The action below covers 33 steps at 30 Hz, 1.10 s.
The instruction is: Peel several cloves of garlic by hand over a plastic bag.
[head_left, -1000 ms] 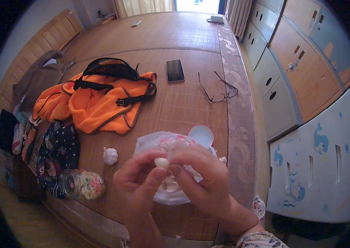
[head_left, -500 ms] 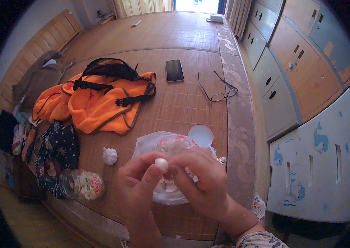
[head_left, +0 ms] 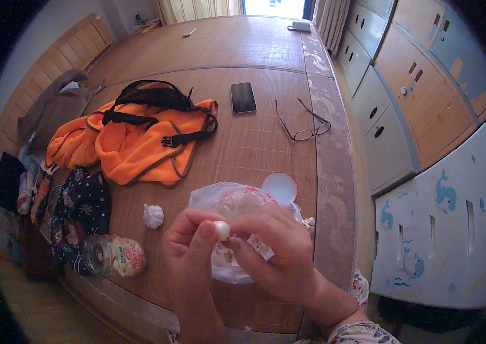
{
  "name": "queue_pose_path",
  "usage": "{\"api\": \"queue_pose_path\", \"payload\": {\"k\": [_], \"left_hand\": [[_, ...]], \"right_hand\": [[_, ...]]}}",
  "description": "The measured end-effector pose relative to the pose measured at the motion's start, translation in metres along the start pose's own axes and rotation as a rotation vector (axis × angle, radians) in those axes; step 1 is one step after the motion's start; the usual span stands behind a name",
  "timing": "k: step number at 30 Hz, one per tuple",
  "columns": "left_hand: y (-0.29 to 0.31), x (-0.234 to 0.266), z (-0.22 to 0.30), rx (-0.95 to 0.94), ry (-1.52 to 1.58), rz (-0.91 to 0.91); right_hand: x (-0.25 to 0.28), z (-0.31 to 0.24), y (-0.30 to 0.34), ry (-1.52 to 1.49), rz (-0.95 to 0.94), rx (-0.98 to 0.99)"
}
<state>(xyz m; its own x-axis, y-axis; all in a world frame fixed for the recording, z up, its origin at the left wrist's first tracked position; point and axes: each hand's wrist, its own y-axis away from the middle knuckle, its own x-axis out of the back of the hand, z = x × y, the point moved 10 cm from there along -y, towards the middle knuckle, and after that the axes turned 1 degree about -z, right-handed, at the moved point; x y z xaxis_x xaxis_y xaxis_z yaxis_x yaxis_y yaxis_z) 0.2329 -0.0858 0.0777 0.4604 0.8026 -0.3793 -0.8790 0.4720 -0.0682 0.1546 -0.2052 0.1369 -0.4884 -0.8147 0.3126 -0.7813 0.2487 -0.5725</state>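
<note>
A pale, smooth garlic clove [head_left: 222, 230] is pinched between the thumb and forefinger of my left hand [head_left: 192, 241]. From the other side, my right hand [head_left: 274, 243] closes thumb and forefinger at the clove's lower right end; whether a scrap of skin is between them is too small to tell. Below both hands lies a white plastic bag [head_left: 203, 198], spread out with papery garlic skins in it. A whole garlic bulb [head_left: 153, 217] rests left of my left hand. Nearer me, a clear jar [head_left: 115, 255] lies on its side with peeled cloves inside.
A round white lid [head_left: 279, 188] with a red rim sits behind the bag. Beyond are eyeglasses [head_left: 305, 133], a phone [head_left: 243, 98] and an orange cloth [head_left: 140, 152] with black straps on the woven mat [head_left: 243, 160]. Cabinets [head_left: 438, 212] stand on the right.
The clove has turned slightly and shifted a little left and down in my fingers. My right fingertips have moved slightly at its end. The surrounding things stay put.
</note>
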Motion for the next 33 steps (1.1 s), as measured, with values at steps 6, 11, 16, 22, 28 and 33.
{"api": "queue_pose_path", "payload": {"k": [6, 11, 16, 22, 28, 33], "left_hand": [[0.002, -0.001, 0.005, -0.014, 0.028, 0.101], [0.000, -0.001, 0.004, -0.031, 0.006, 0.096], [0.001, -0.001, 0.000, 0.012, 0.072, 0.080], [0.001, 0.000, 0.002, -0.009, -0.013, 0.101], [0.000, -0.005, -0.014, 0.070, 0.205, 0.037], [-0.001, -0.011, -0.021, 0.144, 0.288, 0.005]], "right_hand": [[0.000, -0.002, 0.002, 0.107, 0.024, 0.052], [0.002, -0.002, 0.002, 0.133, 0.031, 0.056], [0.004, -0.004, 0.001, 0.126, 0.057, 0.078], [0.004, -0.006, 0.001, 0.127, 0.072, 0.129], [0.007, -0.004, 0.003, 0.136, 0.091, 0.129], [0.009, -0.004, 0.001, 0.140, 0.102, 0.131]]}}
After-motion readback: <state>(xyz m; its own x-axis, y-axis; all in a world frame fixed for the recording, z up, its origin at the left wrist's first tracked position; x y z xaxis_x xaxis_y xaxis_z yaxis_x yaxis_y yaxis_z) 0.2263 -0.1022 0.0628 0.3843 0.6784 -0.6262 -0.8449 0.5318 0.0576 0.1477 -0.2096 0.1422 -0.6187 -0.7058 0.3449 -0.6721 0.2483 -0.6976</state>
